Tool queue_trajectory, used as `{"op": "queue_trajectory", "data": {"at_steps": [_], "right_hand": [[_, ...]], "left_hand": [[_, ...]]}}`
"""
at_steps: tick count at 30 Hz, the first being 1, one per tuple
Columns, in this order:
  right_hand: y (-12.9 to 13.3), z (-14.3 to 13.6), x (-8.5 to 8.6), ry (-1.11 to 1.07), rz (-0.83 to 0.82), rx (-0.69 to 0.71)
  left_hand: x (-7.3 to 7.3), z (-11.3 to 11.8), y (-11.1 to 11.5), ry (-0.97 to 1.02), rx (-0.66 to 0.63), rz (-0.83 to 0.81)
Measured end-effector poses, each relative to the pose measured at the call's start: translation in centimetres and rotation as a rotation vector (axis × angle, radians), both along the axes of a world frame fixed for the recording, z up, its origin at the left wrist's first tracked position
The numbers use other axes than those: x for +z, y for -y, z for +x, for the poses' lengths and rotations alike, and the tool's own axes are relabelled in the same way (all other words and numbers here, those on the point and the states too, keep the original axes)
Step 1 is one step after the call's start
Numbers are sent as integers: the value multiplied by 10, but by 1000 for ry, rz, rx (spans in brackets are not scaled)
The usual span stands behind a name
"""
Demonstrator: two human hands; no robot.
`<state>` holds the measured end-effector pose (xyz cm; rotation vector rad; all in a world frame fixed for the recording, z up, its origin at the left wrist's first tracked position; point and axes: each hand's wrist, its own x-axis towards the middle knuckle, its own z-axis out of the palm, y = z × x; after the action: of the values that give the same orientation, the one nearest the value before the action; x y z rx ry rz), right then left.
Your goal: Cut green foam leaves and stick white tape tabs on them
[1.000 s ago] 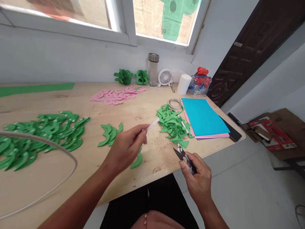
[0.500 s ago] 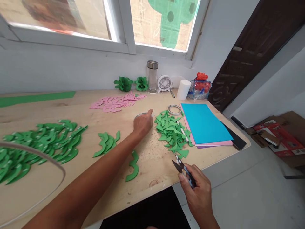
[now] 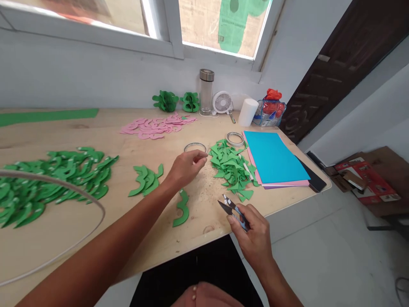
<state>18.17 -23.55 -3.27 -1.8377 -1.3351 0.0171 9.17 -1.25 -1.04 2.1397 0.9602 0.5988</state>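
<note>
My left hand point(image 3: 188, 165) is over the table, thumb and fingers pressed together; anything between them is too small to make out. Just beyond it lies a roll of tape point(image 3: 195, 147). My right hand point(image 3: 252, 226) holds small dark snips point(image 3: 234, 212) at the front edge, blades apart and pointing up-left. Green paper scraps point(image 3: 231, 168) lie in a heap between the hands and the coloured sheets. A wavy green cutout point(image 3: 182, 209) lies below my left wrist, and a few more cutouts point(image 3: 145, 180) are left of my forearm. A large pile of green cutouts point(image 3: 57, 183) covers the left side.
Pink cutouts point(image 3: 156, 126) lie farther back. Along the wall stand green paper ornaments point(image 3: 165, 101), a glass bottle point(image 3: 206, 91), a white fan point(image 3: 222, 102) and a white roll point(image 3: 248, 112). Blue sheets point(image 3: 276, 157) lie right, near a second tape roll point(image 3: 234, 139). A pale cable point(image 3: 96, 213) arcs at left.
My left hand has moved back from the tape roll, which now shows more fully. My right hand has shifted slightly left with the snips. The camera view has tilted down.
</note>
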Motion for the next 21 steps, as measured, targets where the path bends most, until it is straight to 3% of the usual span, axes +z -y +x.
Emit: {"op": "queue_trajectory", "data": {"at_steps": [4,8,13,21], "right_hand": [[-4,-8,1,39,-26,49],[-5,-16,4,89,-61,105],[-4,-23,9,191,-77,135],[-4,-32,13,258,-135,195]], "left_hand": [[13,-40,35,206,-131,-447],[20,-67,57,259,-192,-630],[21,-82,66,246,-239,-667],[21,-92,69,159,-318,-539]]}}
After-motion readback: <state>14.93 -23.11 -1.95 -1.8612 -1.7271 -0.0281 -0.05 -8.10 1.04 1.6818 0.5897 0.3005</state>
